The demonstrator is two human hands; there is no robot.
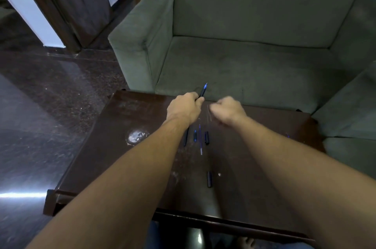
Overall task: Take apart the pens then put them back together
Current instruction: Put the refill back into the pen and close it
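Task partway through, judging by the loose parts on the dark surface (105, 157): at least one pen already taken apart, with reassembly not yet done.

Near the middle of the surface, side by side in a row:
- a dark barrel piece (185, 136), partly hidden under the left forearm
- a short blue-tipped piece (195, 135)
- a thin refill (200, 139)
- a dark cap-like piece (206, 137)

At 6 o'clock from that row and well apart from it, another dark tube piece (209, 179), with a white speck (219, 174) just beside it at 3 o'clock. Exact number of pens in pieces unclear.

Left hand (184, 106), toward 12 o'clock of the surface near its far edge: closed in a fist round the lower end of a dark pen (203, 91). Blue tip bare and pointing to 1 o'clock, out over the seat of the green armchair (244, 55). Pen seemingly in one piece apart from a missing cap, so probably next for dismantling or just rebuilt.

Right hand (227, 111), at 3 o'clock of the left and clear of the pen: fingers curled and motion-blurred — contents, if any, not discernible.
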